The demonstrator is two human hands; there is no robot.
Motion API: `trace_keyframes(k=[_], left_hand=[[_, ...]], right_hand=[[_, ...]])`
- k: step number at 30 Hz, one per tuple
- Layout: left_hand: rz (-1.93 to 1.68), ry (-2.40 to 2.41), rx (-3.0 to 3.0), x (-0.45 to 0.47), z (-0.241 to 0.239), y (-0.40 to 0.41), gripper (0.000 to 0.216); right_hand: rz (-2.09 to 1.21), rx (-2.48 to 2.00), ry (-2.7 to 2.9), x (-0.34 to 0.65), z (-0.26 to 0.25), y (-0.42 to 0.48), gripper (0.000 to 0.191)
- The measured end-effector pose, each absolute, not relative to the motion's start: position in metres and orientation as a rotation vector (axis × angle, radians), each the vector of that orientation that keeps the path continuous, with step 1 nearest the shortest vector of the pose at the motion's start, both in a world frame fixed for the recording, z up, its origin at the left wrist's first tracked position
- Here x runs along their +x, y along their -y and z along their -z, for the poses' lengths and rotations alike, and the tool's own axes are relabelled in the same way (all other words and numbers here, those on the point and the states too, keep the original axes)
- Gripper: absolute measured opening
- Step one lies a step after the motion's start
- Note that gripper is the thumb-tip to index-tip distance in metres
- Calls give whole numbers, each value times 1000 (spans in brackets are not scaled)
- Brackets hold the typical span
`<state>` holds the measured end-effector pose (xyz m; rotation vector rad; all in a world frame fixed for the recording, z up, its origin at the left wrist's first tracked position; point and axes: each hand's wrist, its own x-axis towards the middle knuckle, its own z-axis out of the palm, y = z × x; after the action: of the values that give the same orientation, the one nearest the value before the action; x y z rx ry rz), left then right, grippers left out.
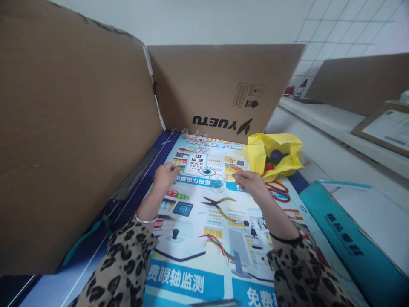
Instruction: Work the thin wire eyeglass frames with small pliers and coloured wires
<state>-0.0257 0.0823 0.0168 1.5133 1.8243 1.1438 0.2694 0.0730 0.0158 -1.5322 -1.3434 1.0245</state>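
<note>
leopard-print sleeves sit closest to me, over a printed sheet. both my left hand and my right hand have thumb and fingers drawn together; i can't tell whether either pinches a strand too fine to show. a thin, tangled wire loop shows between them, leftward of my right fingertips, which are the nearer. it looks roundish, with no clear long axis. pliers lie just on my side of it, nose pointing left, handles right.

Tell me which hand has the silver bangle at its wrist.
The left hand, nearer the big plain cardboard panel: the silver bangle circles its wrist, while the right hand shows just a dark band.
</note>
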Motion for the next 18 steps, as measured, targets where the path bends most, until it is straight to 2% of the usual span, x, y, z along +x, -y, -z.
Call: trace_keyframes(k=[5, 13, 18], left_hand=[[-1258, -1803, 1387, -3, -15, -115, 11], [-1342, -1622, 1281, 20, -2, -128, 9], [-1355, -1521, 1216, 30, -1, -123, 8]], right_hand=[[-1047, -1568, 1336, 268, -21, -83, 25], [-1077, -1639, 1428, 266, -15, -97, 7], [-1048, -1656, 1501, 259, -10, -102, 17]])
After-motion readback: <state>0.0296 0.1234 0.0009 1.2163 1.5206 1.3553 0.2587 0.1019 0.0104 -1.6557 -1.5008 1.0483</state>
